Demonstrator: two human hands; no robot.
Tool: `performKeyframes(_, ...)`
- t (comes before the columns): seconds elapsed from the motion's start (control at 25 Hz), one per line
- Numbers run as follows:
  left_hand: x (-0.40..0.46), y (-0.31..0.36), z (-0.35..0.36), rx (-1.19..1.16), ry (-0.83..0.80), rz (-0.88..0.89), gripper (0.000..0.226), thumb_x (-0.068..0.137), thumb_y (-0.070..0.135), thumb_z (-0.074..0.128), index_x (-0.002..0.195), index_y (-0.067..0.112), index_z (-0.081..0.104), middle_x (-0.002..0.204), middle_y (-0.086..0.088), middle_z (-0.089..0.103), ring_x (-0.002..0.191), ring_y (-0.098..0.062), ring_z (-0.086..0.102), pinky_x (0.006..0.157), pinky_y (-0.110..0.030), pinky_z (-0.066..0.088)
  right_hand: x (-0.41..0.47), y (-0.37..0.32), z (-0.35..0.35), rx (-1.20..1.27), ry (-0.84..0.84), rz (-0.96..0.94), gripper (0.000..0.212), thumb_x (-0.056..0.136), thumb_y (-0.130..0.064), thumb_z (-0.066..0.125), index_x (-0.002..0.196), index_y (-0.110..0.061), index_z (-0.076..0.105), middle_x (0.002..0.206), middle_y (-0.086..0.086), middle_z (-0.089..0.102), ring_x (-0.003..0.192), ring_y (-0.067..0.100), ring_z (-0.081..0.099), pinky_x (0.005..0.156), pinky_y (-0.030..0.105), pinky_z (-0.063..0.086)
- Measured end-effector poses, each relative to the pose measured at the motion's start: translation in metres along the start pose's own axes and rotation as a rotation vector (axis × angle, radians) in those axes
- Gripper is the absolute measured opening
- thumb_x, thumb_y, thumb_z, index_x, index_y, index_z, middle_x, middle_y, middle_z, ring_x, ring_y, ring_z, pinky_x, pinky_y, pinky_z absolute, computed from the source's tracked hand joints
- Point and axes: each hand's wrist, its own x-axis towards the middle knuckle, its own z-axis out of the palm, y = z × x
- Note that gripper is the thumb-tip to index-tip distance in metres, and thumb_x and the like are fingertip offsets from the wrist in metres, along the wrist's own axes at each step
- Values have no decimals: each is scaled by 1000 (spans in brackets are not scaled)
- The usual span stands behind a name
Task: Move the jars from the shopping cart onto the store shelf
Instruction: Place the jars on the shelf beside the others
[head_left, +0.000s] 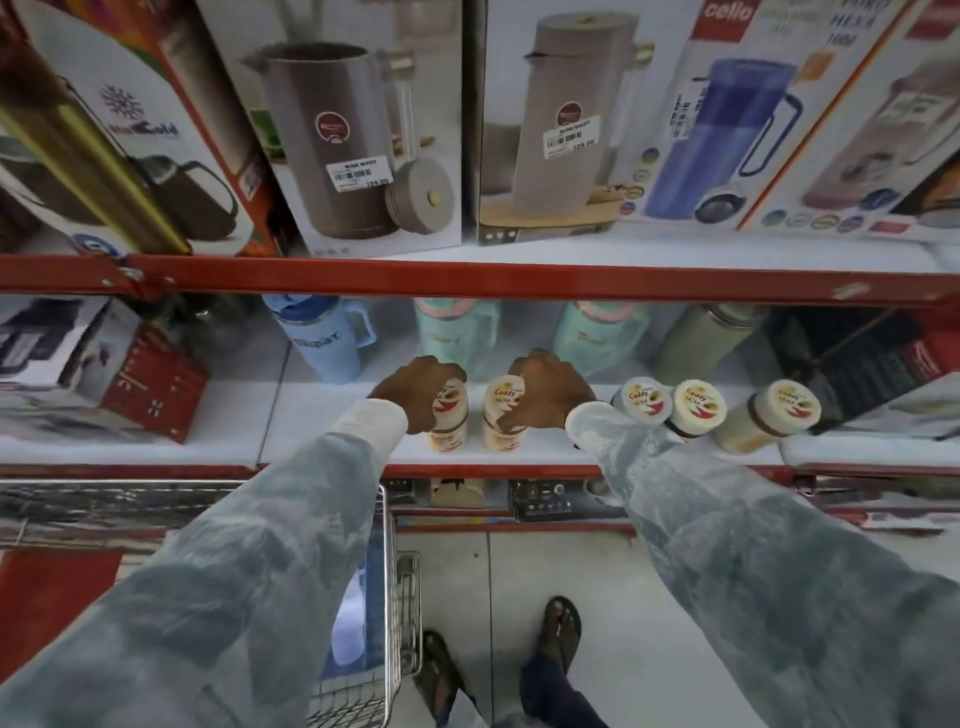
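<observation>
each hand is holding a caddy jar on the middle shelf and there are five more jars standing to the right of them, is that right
Not quite: the head view shows three jars to the right, not five: one, a second and a third. The rest holds: the left hand grips a jar and the right hand grips another, both on the middle shelf.

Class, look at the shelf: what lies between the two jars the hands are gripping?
Head view: nothing. Only bare white shelf shows between the left hand's jar and the right hand's jar.

The hands cover both held jars' lids; the shopping cart (395, 613) runs off the bottom edge.
</observation>
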Motion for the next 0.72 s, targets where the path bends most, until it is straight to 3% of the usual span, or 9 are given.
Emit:
performKeyframes(0.32,-19,-2,-8,6,-27,-17,76,72,0,76,138,26,49,135,-15,51,123,-40,55,93,-44,51,-11,7,-9,-41,-10,21,68,58,-51,88,112,-14,69,114,13,64,99,34,67,79,35,52)
performKeyframes(0.44,-21,-4,-3,-1,-24,-23,77,74,1,75,140,27,46,137,-15,49,125,-40,53,97,-45,50,-17,9,-5,-35,-6,39,69,59,-48,88,115,-14,68,114,12,62,103,35,65,78,34,47)
performKeyframes(0.64,-21,11,-4,69,-93,-51,110,67,14,87,154,35,24,153,-12,35,139,-39,38,107,-54,46,-27,17,-24,-66,-34,33,100,65,-53,89,146,-13,47,144,13,53,131,35,54,105,46,48)
performKeyframes(0.72,-11,33,-9,80,-50,4,111,67,29,88,156,32,23,159,-12,30,146,-38,30,115,-52,38,-33,36,-43,-107,-8,37,98,68,-54,87,147,-14,45,150,12,50,138,33,49,110,47,44)
